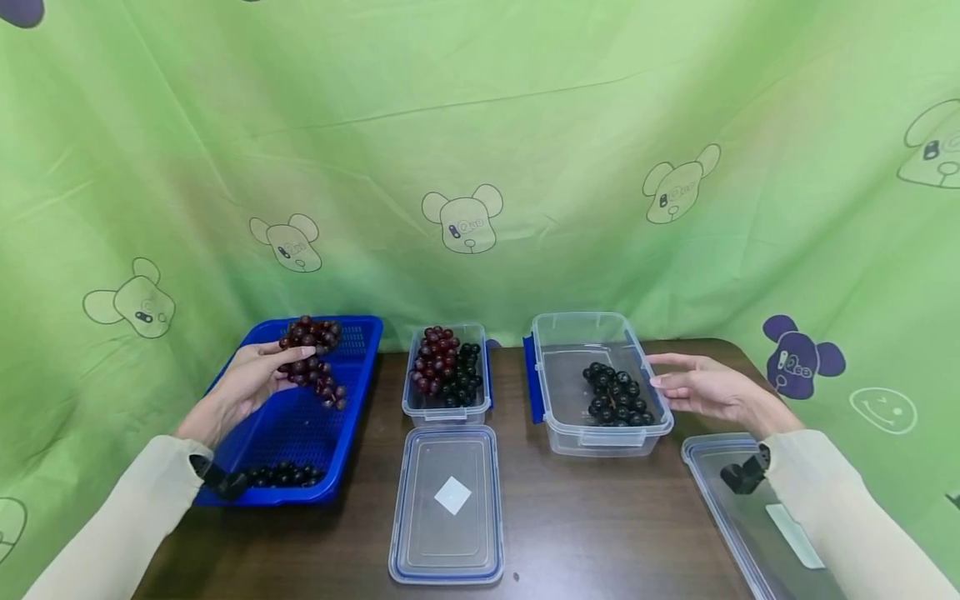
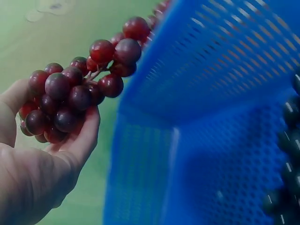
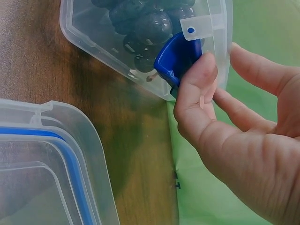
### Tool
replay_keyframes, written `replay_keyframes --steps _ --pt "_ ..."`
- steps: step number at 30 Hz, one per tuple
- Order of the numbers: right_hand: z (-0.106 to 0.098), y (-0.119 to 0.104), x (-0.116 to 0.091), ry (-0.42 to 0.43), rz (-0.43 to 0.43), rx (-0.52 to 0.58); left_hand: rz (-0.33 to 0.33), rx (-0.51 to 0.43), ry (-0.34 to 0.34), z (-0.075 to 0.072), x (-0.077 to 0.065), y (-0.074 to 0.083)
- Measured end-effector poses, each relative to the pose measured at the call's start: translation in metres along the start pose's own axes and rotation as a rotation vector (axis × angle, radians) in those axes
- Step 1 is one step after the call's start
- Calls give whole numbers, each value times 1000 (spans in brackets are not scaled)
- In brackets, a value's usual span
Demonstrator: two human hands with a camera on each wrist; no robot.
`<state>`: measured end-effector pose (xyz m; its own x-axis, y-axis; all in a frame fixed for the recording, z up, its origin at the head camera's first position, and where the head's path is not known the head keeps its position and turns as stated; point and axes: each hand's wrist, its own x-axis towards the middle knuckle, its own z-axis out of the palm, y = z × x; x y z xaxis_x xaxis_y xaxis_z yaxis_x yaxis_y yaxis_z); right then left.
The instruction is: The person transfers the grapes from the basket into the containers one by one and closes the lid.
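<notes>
My left hand (image 1: 251, 379) grips a bunch of red grapes (image 1: 318, 383) over the blue basket (image 1: 352, 442). Part of the bunch hangs below the fingers; in the left wrist view it trails beyond the basket's wall. A bunch of black grapes (image 1: 285, 476) lies at the basket's near end. On the other side, my right hand (image 1: 705, 387) touches the right wall of the larger clear container (image 1: 600, 442). One bent digit rests against its blue latch (image 3: 178, 58), with the others spread by the rim. Inside that container lies another black bunch (image 1: 618, 398).
Between basket and large container stands a smaller clear container (image 1: 450, 414) holding red and black grapes. Its size of lid (image 1: 446, 542) lies in front. A larger lid (image 1: 738, 517) is at right, under my forearm. A green curtain (image 1: 465, 125) hangs behind the brown table (image 1: 585, 525).
</notes>
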<state>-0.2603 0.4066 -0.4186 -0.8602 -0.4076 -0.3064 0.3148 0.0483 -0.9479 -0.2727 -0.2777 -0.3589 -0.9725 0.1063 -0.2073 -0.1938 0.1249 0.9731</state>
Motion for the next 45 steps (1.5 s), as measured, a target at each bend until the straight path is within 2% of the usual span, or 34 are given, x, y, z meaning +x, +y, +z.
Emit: replay_keyframes --steps 5,9,13,18,27,36,45 --pt "-2 -2 -1 17 -2 -9 78 -191 -47 15 -3 18" --pt "0 -3 -1 15 1 -9 89 -327 -77 28 -6 27" --pt "1 -4 0 15 1 -15 89 -401 -105 42 -8 34" --pt "3 -3 1 33 9 -26 102 -417 -126 62 -5 44" --pt "3 -1 3 41 9 -35 119 -366 -135 99 10 65" --pt "3 -2 2 23 -3 0 140 -352 -171 146 27 86" --pt "2 2 0 19 -4 -1 119 -340 -210 195 45 93"
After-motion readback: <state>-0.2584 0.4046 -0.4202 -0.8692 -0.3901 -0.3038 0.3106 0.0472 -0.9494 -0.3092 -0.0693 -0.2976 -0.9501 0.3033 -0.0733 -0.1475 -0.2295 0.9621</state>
